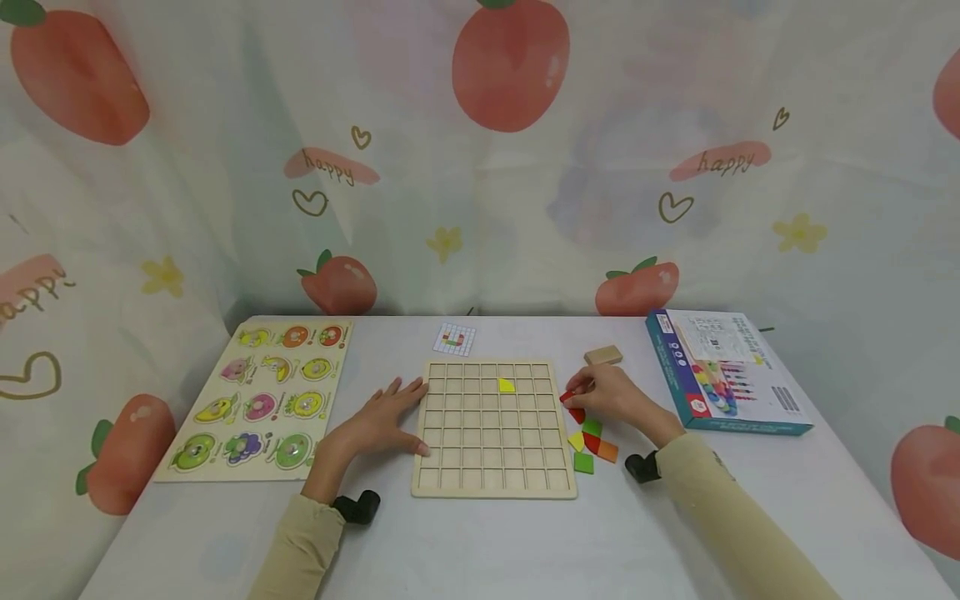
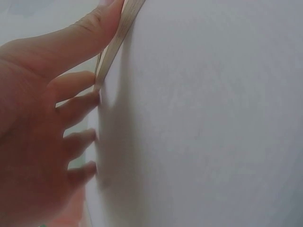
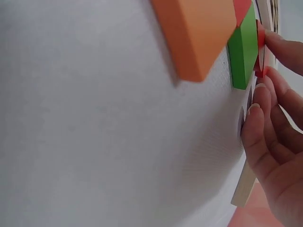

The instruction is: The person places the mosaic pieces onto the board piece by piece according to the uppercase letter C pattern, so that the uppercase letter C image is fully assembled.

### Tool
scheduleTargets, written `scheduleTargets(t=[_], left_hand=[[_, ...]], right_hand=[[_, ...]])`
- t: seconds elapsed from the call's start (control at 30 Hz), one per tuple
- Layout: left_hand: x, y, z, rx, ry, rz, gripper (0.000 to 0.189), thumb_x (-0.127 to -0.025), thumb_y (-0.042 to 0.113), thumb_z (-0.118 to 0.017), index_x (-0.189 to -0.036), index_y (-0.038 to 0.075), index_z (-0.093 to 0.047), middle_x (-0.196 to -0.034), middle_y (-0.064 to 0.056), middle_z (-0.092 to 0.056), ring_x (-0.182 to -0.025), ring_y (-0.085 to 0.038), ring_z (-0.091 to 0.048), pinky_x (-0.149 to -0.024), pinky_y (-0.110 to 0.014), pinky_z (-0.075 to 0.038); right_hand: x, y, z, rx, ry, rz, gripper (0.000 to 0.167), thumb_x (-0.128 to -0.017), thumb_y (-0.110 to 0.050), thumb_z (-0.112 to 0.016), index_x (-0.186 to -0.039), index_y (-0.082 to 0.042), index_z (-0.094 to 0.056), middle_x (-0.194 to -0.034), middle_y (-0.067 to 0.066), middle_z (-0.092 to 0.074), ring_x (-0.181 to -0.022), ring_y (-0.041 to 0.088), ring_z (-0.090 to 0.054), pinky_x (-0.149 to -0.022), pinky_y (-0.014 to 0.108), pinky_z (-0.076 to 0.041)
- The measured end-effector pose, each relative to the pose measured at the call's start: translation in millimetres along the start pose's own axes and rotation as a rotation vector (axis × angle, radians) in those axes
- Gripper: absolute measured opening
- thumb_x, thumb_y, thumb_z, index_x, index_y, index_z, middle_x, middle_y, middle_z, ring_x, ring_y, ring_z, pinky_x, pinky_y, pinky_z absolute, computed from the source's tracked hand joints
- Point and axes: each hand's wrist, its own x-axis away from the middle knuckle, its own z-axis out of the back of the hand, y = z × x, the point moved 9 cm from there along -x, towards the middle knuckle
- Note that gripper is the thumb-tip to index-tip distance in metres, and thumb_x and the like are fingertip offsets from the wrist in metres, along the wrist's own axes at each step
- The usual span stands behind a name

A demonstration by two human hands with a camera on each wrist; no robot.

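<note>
A square wooden grid board (image 1: 495, 497) lies on the table, with one yellow quarter-round piece (image 1: 507, 386) in an upper compartment. My left hand (image 1: 378, 423) is spread at the board's left side, thumb and fingertips touching its edge. Just off the right edge, my right hand (image 1: 615, 393) pinches a small red piece (image 1: 566, 397) between thumb and finger. Close below it lie another red piece (image 1: 577, 414), green pieces (image 1: 583, 463), an orange piece (image 1: 607, 451) and a yellow piece (image 1: 576, 441). The right wrist view shows the orange piece (image 3: 199, 38) and a green piece (image 3: 244, 52) near the fingers.
A small pattern card (image 1: 454, 339) lies behind the board. Behind the right hand is a plain wooden block (image 1: 603, 355). A fruit puzzle board (image 1: 225, 477) lies at the left, and a flat printed box (image 1: 731, 375) at the right. A printed curtain hangs behind the table.
</note>
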Motion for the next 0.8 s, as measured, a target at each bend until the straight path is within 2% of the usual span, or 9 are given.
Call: scheduleTargets(t=[0.23, 0.4, 0.5, 0.67, 0.8], left_hand=[[1.0, 2.4, 0.2, -0.016, 0.006, -0.015, 0.106, -0.076, 0.038, -0.091, -0.161, 0.008, -0.034, -0.171, -0.009, -0.025, -0.16, -0.04, -0.008, -0.13, -0.058, -0.008], [2.7, 4.7, 0.9, -0.004, 0.004, -0.008, 0.106, -0.076, 0.037, -0.091, -0.161, 0.008, -0.034, -0.171, -0.01, -0.025, -0.16, -0.041, -0.007, -0.13, -0.058, -0.007], [2.9, 5.1, 0.8, 0.006, 0.0, -0.011, 0.106, -0.077, 0.037, -0.09, -0.161, 0.007, -0.034, -0.171, -0.011, -0.025, -0.16, -0.041, -0.007, -0.13, -0.058, -0.007], [2.1, 3.3, 0.6, -0.003, 0.0, -0.015, 0.106, -0.077, 0.037, -0.09, -0.161, 0.007, -0.033, -0.171, -0.01, -0.024, -0.16, -0.041, -0.007, -0.13, -0.058, -0.007], [1.0, 0.7, 0.0, -0.004, -0.003, -0.011, 0.106, -0.077, 0.037, -0.09, -0.162, 0.009, -0.033, -0.171, -0.009, -0.024, -0.16, -0.039, -0.005, -0.13, -0.057, -0.006]], right_hand=[[0.4, -1.9, 0.6, -0.029, -0.005, -0.003, 0.029, -0.088, -0.021, -0.082, -0.106, -0.001, -0.07, -0.093, 0.007, -0.068, -0.085, 0.02, -0.059, -0.073, 0.026, -0.053], [1.0, -3.1, 1.8, -0.074, -0.008, 0.015, 0.019, -0.093, -0.014, -0.076, -0.105, -0.003, -0.068, -0.094, 0.008, -0.068, -0.084, 0.02, -0.061, -0.075, 0.027, -0.057], [1.4, -3.9, 5.7, -0.078, 0.018, 0.044, 0.016, -0.095, -0.011, -0.073, -0.107, -0.003, -0.069, -0.095, 0.008, -0.068, -0.084, 0.019, -0.062, -0.075, 0.026, -0.058], [-0.4, -11.5, 12.3, -0.105, 0.077, 0.122, 0.021, -0.096, -0.011, -0.072, -0.114, -0.001, -0.071, -0.094, 0.01, -0.072, -0.078, 0.019, -0.066, -0.072, 0.022, -0.058], [-2.7, -19.0, 10.2, -0.15, 0.071, 0.148, 0.023, -0.097, -0.01, -0.07, -0.117, 0.0, -0.071, -0.098, 0.013, -0.075, -0.079, 0.02, -0.068, -0.072, 0.022, -0.059]])
